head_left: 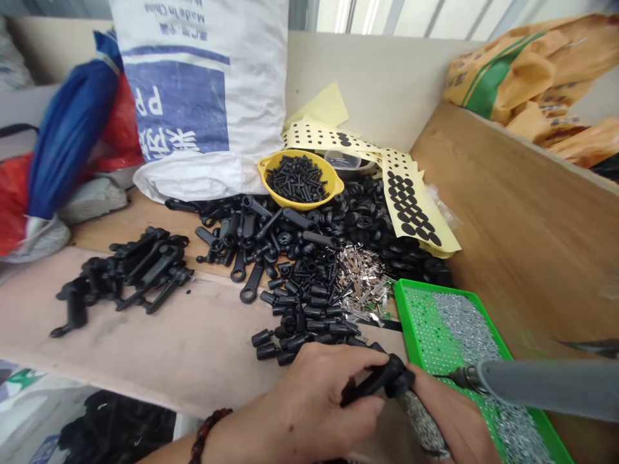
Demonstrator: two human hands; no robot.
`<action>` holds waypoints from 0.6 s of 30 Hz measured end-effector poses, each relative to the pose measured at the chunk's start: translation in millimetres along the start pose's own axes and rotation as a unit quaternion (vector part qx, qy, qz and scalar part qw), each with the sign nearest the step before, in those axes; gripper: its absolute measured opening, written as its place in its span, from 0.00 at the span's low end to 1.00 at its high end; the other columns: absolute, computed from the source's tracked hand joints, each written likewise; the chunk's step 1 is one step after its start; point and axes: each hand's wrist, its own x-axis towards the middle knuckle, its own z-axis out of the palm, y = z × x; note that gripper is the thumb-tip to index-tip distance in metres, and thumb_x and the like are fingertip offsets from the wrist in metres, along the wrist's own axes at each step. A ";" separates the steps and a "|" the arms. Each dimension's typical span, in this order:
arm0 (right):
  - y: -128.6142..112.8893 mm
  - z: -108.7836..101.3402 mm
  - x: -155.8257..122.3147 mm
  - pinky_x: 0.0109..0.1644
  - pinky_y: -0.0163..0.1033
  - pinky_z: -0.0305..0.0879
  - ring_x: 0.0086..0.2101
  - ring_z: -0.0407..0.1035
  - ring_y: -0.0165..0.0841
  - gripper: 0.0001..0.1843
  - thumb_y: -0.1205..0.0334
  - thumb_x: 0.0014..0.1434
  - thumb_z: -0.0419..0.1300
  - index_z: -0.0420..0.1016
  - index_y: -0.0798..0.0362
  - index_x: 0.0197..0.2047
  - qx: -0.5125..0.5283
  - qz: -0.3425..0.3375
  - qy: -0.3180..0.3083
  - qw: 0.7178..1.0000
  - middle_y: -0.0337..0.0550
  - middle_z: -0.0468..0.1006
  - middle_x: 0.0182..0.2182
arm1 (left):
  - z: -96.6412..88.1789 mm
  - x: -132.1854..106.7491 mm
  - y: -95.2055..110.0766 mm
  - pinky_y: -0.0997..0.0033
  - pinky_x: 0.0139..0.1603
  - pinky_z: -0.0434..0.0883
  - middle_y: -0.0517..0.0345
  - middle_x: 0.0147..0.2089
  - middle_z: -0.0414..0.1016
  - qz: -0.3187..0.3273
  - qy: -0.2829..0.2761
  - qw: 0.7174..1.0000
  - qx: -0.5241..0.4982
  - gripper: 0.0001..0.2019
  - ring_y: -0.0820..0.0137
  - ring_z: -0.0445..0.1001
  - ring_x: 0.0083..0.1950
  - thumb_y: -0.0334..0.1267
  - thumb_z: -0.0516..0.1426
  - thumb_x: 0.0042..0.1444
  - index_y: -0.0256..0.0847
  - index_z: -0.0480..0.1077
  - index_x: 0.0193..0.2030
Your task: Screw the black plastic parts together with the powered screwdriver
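Near the bottom edge, my left hand (319,399) is closed around a black plastic crank handle (372,381). My right hand (452,415) is closed at the round end of the same piece. A grey speckled cover (422,425) shows at that hand, seemingly over a finger. From the right, a grey power screwdriver (546,386) lies level, its thin bit pointing at my right hand; what supports it is out of view. Short black plastic sleeves (300,328) lie just beyond my left hand. A green perforated tray (411,309) with small silvery screws stands beside my right hand.
Joined crank handles (149,264) lie at left, loose black arms (251,232) mid-table. Small metal clips (362,277) lie heaped near the tray. A yellow bowl (331,196) holds black screw-like parts. Behind stand a white sack (256,96) and sticker sheets (435,222); a wooden panel (512,193) bounds the right.
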 end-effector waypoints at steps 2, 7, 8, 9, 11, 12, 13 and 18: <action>1.5 3.5 -1.7 0.23 0.34 0.64 0.23 0.70 0.36 0.11 0.57 0.65 0.47 0.67 0.49 0.44 0.031 -0.001 -0.009 0.999 0.40 0.71 0.23 | 3.6 0.0 -2.3 0.82 0.29 0.62 0.63 0.28 0.72 -0.020 0.009 1.000 -0.022 0.15 0.76 0.68 0.27 0.25 0.55 0.50 0.37 0.73 0.46; 1.9 2.6 0.3 0.26 0.33 0.69 0.26 0.73 0.36 0.14 0.60 0.65 0.46 0.64 0.49 0.52 0.055 0.026 -0.038 0.997 0.42 0.76 0.30 | 2.8 1.8 -0.3 0.78 0.31 0.64 0.56 0.32 0.75 0.012 -0.006 1.000 -0.002 0.16 0.73 0.70 0.30 0.24 0.53 0.51 0.33 0.74 0.45; 1.7 1.3 1.3 0.28 0.33 0.70 0.27 0.74 0.36 0.15 0.61 0.66 0.45 0.62 0.50 0.54 0.055 0.030 -0.041 0.997 0.43 0.77 0.32 | 1.4 2.2 0.8 0.77 0.32 0.64 0.55 0.32 0.76 0.021 -0.014 1.000 0.005 0.15 0.72 0.71 0.31 0.23 0.53 0.50 0.32 0.74 0.45; 1.6 0.1 2.4 0.30 0.33 0.70 0.29 0.75 0.36 0.16 0.61 0.66 0.44 0.61 0.50 0.55 0.053 0.031 -0.048 0.997 0.43 0.77 0.34 | 0.3 2.6 1.6 0.77 0.33 0.64 0.55 0.33 0.76 0.024 -0.021 0.999 0.010 0.16 0.71 0.72 0.32 0.23 0.53 0.50 0.32 0.74 0.45; 2.2 -1.8 4.3 0.32 0.33 0.71 0.31 0.75 0.36 0.16 0.61 0.66 0.44 0.61 0.51 0.54 0.037 0.010 -0.060 0.997 0.44 0.77 0.33 | 0.4 2.8 1.0 0.76 0.34 0.65 0.55 0.34 0.77 0.009 -0.029 0.999 0.021 0.15 0.70 0.73 0.33 0.24 0.55 0.51 0.34 0.73 0.46; 2.5 -2.2 5.4 0.32 0.33 0.71 0.31 0.75 0.37 0.15 0.60 0.66 0.45 0.62 0.52 0.53 0.021 -0.009 -0.060 0.998 0.45 0.76 0.31 | 1.8 2.7 -0.6 0.76 0.34 0.66 0.56 0.35 0.78 -0.005 -0.028 0.999 0.026 0.14 0.69 0.74 0.33 0.26 0.56 0.52 0.35 0.72 0.46; 2.6 -2.4 6.5 0.32 0.34 0.71 0.31 0.75 0.37 0.13 0.60 0.66 0.45 0.63 0.53 0.51 0.002 -0.024 -0.057 0.998 0.45 0.75 0.30 | 4.1 2.5 -3.0 0.75 0.34 0.66 0.56 0.35 0.78 -0.017 -0.022 0.999 0.033 0.13 0.69 0.75 0.33 0.28 0.57 0.53 0.36 0.72 0.47; -2.5 -3.1 13.6 0.34 0.33 0.70 0.31 0.74 0.35 0.12 0.62 0.67 0.41 0.64 0.52 0.44 -0.018 -0.053 -0.018 0.998 0.45 0.74 0.29 | 19.1 1.5 -18.6 0.73 0.35 0.70 0.57 0.35 0.79 0.027 0.060 0.995 0.075 0.09 0.67 0.77 0.34 0.33 0.55 0.57 0.39 0.70 0.45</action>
